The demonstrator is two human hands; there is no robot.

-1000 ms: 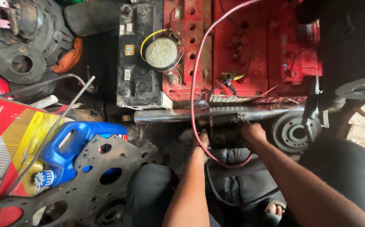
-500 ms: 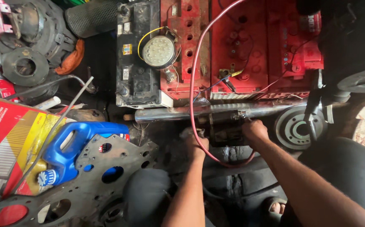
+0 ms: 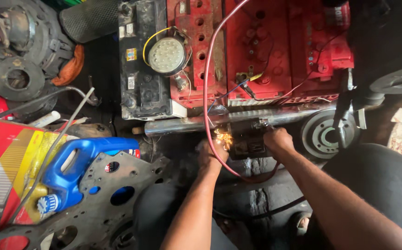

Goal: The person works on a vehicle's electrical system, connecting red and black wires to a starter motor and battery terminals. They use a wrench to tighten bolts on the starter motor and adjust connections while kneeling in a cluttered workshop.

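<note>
The left hand is closed around the end of a red cable, pressing it against the left side of a small dark electrical unit; small orange sparks flare right at the point of contact. The right hand grips the unit's right side, fingers curled over its top edge. The unit sits just below a long shiny metal pipe that lies across the floor in front of a row of red batteries and one black battery. A round LED lamp rests on the black battery. To the left lie a blue oil jug and a grey perforated gasket plate.
</note>
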